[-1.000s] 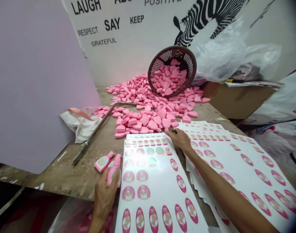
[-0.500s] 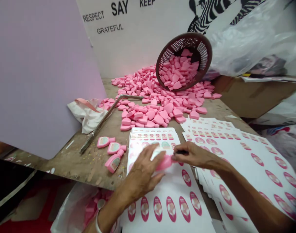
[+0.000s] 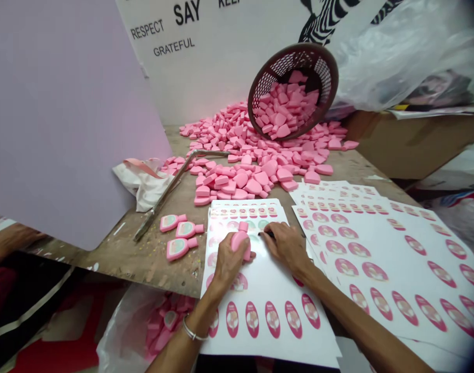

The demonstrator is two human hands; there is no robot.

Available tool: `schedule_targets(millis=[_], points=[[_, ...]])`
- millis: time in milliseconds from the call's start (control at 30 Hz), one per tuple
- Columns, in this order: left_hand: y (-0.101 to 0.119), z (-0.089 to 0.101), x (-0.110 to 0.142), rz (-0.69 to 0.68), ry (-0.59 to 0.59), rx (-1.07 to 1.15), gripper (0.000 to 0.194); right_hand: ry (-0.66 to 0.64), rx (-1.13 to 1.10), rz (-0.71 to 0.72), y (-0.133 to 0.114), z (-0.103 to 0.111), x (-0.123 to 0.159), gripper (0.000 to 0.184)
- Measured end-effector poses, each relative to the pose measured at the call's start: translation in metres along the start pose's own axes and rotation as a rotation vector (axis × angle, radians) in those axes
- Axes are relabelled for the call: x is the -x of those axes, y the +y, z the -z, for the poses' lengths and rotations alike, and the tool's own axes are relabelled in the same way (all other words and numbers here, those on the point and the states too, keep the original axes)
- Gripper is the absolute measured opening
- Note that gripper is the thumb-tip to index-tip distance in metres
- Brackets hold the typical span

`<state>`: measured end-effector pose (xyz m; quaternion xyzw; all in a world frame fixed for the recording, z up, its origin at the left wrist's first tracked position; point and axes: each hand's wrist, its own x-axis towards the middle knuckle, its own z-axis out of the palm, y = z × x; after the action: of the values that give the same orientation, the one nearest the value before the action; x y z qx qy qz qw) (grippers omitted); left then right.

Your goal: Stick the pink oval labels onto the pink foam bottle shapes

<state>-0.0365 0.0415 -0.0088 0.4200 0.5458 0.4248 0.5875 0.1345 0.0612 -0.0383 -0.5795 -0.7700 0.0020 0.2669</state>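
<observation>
My left hand (image 3: 229, 257) is closed around a small pink plastic bottle (image 3: 240, 239), its neck pointing away from me. My right hand (image 3: 287, 247) bends over the label sheet (image 3: 260, 287), pinching a small dark tool (image 3: 268, 234), mostly hidden by the fingers. The tool's tip is close to the sheet's upper rows of stickers. Oval pink stickers fill the sheet's lower row. Left of it, three pink bottles with pale green labels (image 3: 181, 248) lie on the table.
Unlabelled pink bottles (image 3: 254, 186) are heaped at the back, spilling from a tipped brown basket (image 3: 256, 101). More label sheets (image 3: 396, 269) are fanned at right. A bent metal bar (image 3: 163, 199), white cloth (image 3: 141, 181) and lilac panel (image 3: 73, 124) stand left. Another person's hand (image 3: 15, 241) shows there.
My left hand has drawn the bottle left and turned its neck away from me. My right hand has parted from the bottle and come down onto the label sheet.
</observation>
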Motion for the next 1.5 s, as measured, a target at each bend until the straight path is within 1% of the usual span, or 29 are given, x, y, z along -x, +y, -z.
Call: schedule_targets(millis=[67,133,300,400,467,533,667,767,833,900,1000,1133,1267,1400,1500], points=[[0.000,-0.001,0.000,-0.020,-0.009,-0.013,0.041,0.019,0.026,0.037,0.000,-0.002,0.001,0.015],[0.000,-0.001,0.000,-0.035,-0.021,-0.031,0.040,0.019,0.016,0.042,0.000,-0.002,0.002,0.014],[-0.003,0.002,-0.002,-0.054,-0.042,-0.075,0.037,-0.010,-0.079,-0.020,-0.001,-0.002,-0.001,0.012],[-0.006,0.002,-0.003,-0.074,-0.049,-0.061,0.037,0.007,-0.103,-0.074,-0.001,-0.004,-0.004,0.017],[-0.006,0.002,-0.003,-0.084,-0.037,-0.033,0.039,0.016,-0.209,-0.129,-0.002,-0.004,-0.004,0.020],[-0.005,0.003,-0.003,-0.076,-0.022,0.013,0.042,0.008,-0.379,-0.206,-0.003,-0.001,-0.004,0.023],[-0.004,0.005,-0.001,-0.037,-0.009,0.157,0.048,0.000,-0.671,-0.361,-0.013,0.018,-0.004,0.030],[-0.004,0.005,0.005,-0.029,-0.011,0.332,0.054,-0.005,-0.751,-0.407,-0.025,0.032,-0.004,0.031],[-0.001,0.004,0.009,-0.005,-0.018,0.433,0.058,-0.025,-0.762,-0.410,-0.034,0.036,-0.003,0.031],[0.004,0.001,0.014,0.029,-0.038,0.489,0.058,-0.031,-0.785,-0.400,-0.041,0.037,-0.003,0.029],[0.013,-0.002,0.020,0.047,-0.070,0.531,0.057,-0.006,-0.825,-0.372,-0.049,0.037,-0.002,0.027],[0.020,-0.004,0.024,0.054,-0.066,0.540,0.055,0.014,-0.832,-0.351,-0.053,0.037,-0.002,0.025],[0.019,-0.003,0.024,0.050,-0.070,0.537,0.057,0.027,-0.821,-0.348,-0.054,0.039,-0.003,0.024],[0.015,-0.002,0.024,0.003,-0.092,0.526,0.059,0.044,-0.789,-0.322,-0.055,0.040,-0.002,0.024],[0.014,-0.001,0.023,-0.006,-0.101,0.518,0.061,0.051,-0.768,-0.318,-0.056,0.041,-0.003,0.025]])
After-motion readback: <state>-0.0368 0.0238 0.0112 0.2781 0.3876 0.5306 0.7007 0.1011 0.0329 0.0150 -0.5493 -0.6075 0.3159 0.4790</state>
